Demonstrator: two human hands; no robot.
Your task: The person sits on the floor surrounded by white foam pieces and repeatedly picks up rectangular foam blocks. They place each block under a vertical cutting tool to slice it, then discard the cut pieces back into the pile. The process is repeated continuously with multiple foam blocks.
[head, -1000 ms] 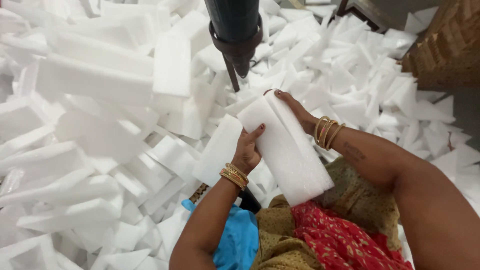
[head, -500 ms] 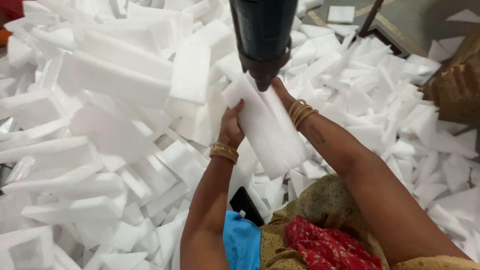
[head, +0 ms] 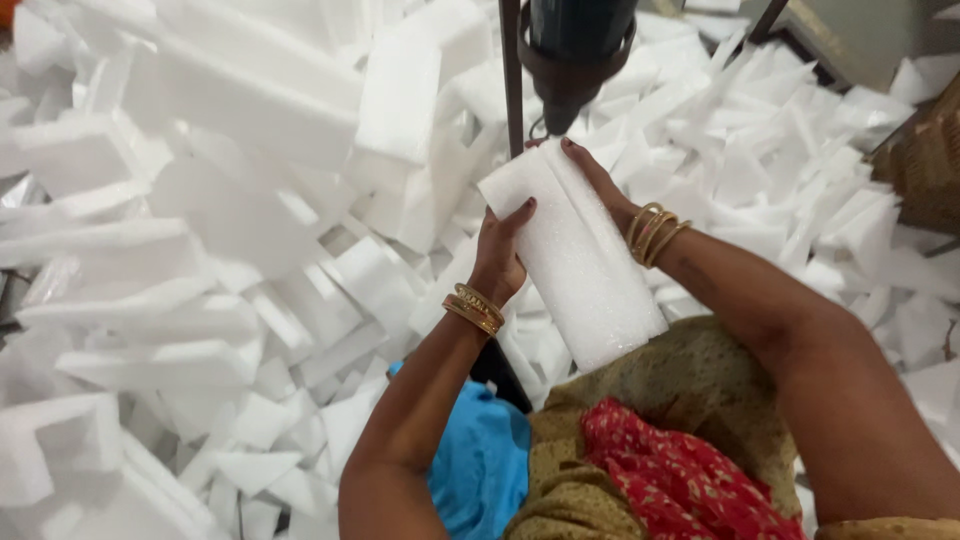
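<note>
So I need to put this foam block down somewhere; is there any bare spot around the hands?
Hardly. Foam offcuts cover the floor left, ahead and right of the foam block gripped by the left hand and right hand. The only bare patch is grey floor at top right, beyond the dark machine. Nearest free surface is the lap cloth.

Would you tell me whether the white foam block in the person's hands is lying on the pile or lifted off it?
Lifted: both hands, left hand and right hand, hold the white rectangular foam block above the foam scraps.
</note>
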